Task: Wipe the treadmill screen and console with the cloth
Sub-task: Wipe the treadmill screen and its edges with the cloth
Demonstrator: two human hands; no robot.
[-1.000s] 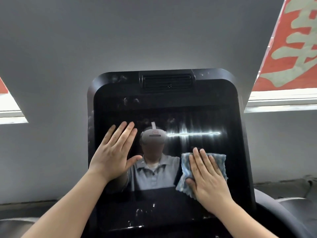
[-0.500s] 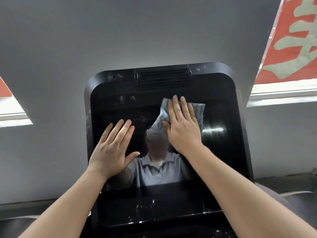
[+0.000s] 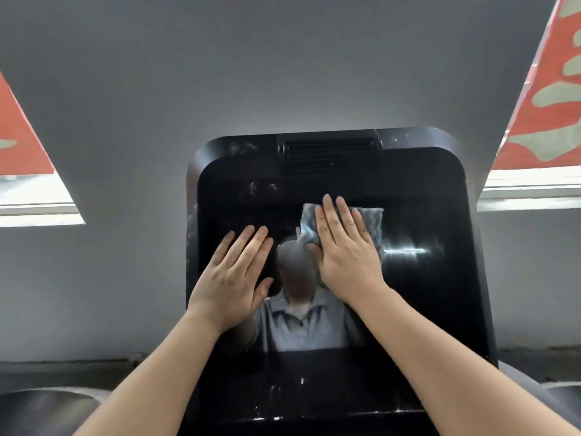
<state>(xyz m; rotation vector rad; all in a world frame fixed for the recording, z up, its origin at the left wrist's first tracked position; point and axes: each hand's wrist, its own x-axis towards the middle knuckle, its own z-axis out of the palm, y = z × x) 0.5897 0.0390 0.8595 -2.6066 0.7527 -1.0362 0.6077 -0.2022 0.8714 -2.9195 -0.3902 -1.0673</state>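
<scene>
The right hand (image 3: 344, 253), fingers flat, presses the soft, light cloth (image 3: 374, 226) against the upper treadmill screen (image 3: 424, 278); the left hand (image 3: 234, 278) rests flat beside. Palm pressure suits the slippery glass.

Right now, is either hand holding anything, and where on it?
Right hand presses flat on the cloth's middle against the screen; no grip. Left hand holds nothing.
</scene>
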